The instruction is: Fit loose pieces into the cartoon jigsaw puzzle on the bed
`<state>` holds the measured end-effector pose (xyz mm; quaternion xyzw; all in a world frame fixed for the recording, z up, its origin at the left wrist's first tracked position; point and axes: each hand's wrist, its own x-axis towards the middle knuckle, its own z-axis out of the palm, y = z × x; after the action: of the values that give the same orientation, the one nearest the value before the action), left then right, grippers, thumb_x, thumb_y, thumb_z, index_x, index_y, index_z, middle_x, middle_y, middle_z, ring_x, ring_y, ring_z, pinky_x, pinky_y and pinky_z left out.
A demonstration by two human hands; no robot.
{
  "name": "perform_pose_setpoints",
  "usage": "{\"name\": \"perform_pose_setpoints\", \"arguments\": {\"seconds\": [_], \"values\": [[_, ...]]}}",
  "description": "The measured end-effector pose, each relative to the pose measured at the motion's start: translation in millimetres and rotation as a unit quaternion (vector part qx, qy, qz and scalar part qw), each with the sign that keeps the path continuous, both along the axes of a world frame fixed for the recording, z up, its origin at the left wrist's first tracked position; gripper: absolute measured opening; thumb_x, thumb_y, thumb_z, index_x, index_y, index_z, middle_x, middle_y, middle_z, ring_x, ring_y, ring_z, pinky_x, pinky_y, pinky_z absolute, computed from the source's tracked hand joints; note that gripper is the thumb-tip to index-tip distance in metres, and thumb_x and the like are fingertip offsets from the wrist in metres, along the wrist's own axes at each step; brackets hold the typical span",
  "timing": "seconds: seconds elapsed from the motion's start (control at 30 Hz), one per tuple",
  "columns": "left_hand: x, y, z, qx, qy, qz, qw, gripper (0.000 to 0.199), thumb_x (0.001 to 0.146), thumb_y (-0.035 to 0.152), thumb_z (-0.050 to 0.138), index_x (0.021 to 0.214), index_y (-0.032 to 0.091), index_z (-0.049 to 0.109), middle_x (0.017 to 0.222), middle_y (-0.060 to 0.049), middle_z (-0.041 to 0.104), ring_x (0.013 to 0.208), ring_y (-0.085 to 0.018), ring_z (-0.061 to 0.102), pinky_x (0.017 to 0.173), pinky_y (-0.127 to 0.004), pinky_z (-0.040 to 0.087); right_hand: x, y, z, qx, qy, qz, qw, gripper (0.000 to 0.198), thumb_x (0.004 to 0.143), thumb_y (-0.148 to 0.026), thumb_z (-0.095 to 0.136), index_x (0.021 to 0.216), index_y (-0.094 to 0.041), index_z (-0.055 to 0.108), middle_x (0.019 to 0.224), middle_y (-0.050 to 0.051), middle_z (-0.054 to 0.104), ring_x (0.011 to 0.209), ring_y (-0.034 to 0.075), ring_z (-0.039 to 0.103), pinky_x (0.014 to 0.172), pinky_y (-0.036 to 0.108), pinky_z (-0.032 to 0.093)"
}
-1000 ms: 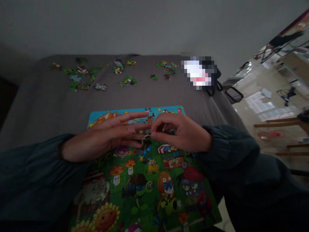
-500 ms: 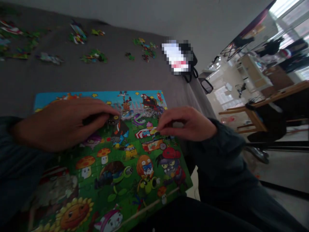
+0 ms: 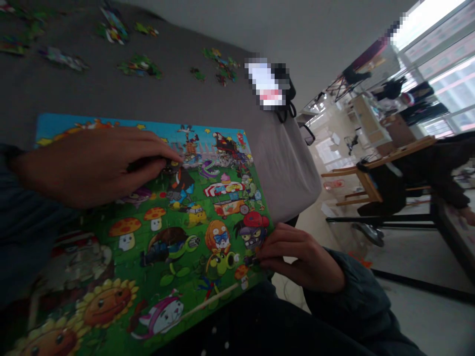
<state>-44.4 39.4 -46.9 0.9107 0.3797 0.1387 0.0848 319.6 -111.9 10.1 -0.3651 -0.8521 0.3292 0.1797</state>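
A colourful cartoon jigsaw puzzle [image 3: 178, 277] lies on its board in front of me, tilted in view, with plants and zombies on green and a blue strip along the top. My left hand [image 3: 107, 165] rests over its upper left, thumb and fingers pinched together at a dark zombie figure; what is between the fingertips is hidden. At the right edge, beside the red-capped zombie, my right hand [image 3: 297, 254] is closed with its fingertips on the puzzle's border.
Loose puzzle pieces [image 3: 141, 66] in several clusters lie on the grey cloth [image 3: 163, 101] beyond the board. A phone-like bright screen [image 3: 265, 81], blurred out, stands near a black bag [image 3: 287, 84]. At right are a wooden chair [image 3: 367, 183] and a person in dark clothes [image 3: 415, 173].
My right hand has moved down along the puzzle's right side to its lower right edge. My left hand stays at the zombie figure. The view has shifted slightly.
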Motion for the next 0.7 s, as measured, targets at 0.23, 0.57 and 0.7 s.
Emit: {"name": "perform_pose_setpoints", "arguments": {"seconds": [0.23,0.57,0.7], "values": [[3,0,2.9,-0.013,-0.003,-0.009,1.000,0.053,0.100,0.054,0.025,0.120,0.033,0.069,0.115,0.003,0.069,0.097,-0.023,0.068,0.090,-0.042,0.054,-5,-7,-3,-0.007,-0.028,-0.064,0.998,0.011,0.090,-0.023,0.073,0.098,-0.016,0.076,0.095,0.006,0.064,0.086,0.013,0.062,0.073,0.023,0.055],[5,-2,4.9,-0.006,-0.027,-0.030,0.999,0.052,0.101,0.052,0.025,0.115,0.030,0.070,0.112,0.004,0.067,0.095,-0.020,0.068,0.090,-0.040,0.054,-4,-23,0,0.214,-0.121,-0.007,0.969,0.016,0.093,-0.021,0.069,0.106,-0.015,0.074,0.099,0.009,0.071,0.081,0.017,0.057,0.068,0.031,0.051],[5,-2,4.8,-0.024,-0.027,-0.023,0.999,0.055,0.101,0.053,0.024,0.115,0.031,0.072,0.114,0.004,0.066,0.097,-0.019,0.067,0.095,-0.040,0.052,-1,-32,-2,0.289,-0.164,0.018,0.943,0.024,0.094,-0.028,0.067,0.111,-0.011,0.072,0.104,0.011,0.074,0.089,0.020,0.061,0.073,0.034,0.053]]}}
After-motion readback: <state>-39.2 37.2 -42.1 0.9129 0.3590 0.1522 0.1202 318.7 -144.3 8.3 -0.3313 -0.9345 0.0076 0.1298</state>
